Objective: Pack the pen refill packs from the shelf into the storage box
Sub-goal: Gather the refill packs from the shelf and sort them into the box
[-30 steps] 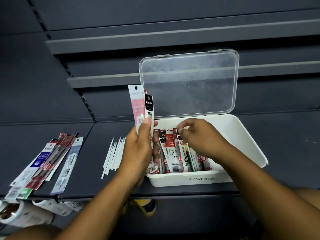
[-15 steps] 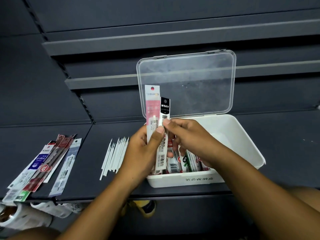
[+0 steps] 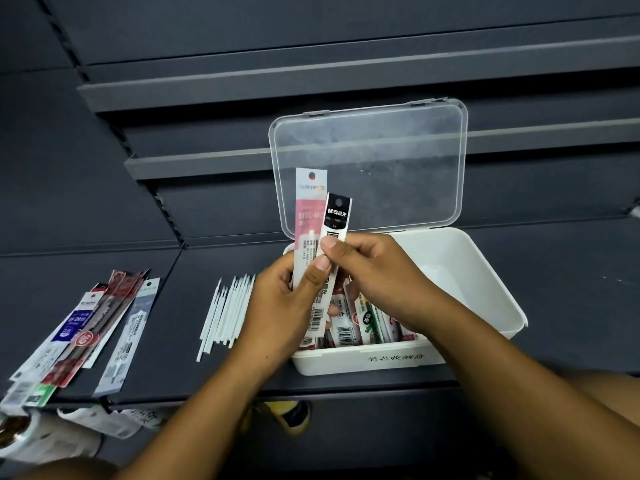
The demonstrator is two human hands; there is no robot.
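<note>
A pink pack [image 3: 309, 209] and a black-topped pack [image 3: 336, 220] stand upright over the left end of the storage box [image 3: 479, 271]. The left hand [image 3: 284, 306] grips both. The right hand [image 3: 377, 271] pinches the black-topped pack, apparently drawing it free. Several boxed packs [image 3: 360, 320] already fill the near left corner. A fan of shelf packs [image 3: 86, 323] is left to pack, near loose white refills [image 3: 225, 310].

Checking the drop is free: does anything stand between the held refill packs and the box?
Nothing visible blocks the pink refill pack or black-topped pack: the clear lid stands open, and the white plastic storage box is bare at right.
</note>
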